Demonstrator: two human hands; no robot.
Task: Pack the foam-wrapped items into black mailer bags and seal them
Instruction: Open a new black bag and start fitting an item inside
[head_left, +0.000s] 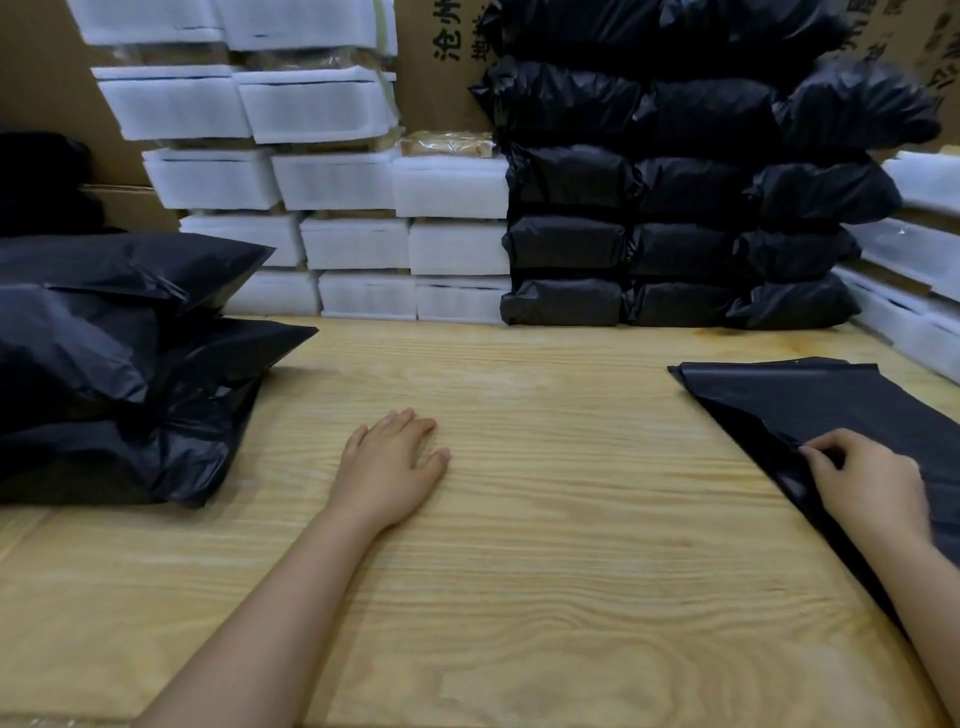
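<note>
Wooden table (545, 545): your work surface. Foam-wrapped items (358, 244): white, stacked along the table's far edge, handy for bagging. Filled black parcels (675, 244): stacked at the table's far right, and a looser pile (104, 364) sits at its left edge, likely finished work. Empty mailer bag (810, 400): flat at the table's right edge. Your right hand (867, 483): fingers curled, pinching that bag's edge, probably to draw it off. Your left hand (392, 462): flat on the table's middle, fingers straight, holding nothing.
</note>
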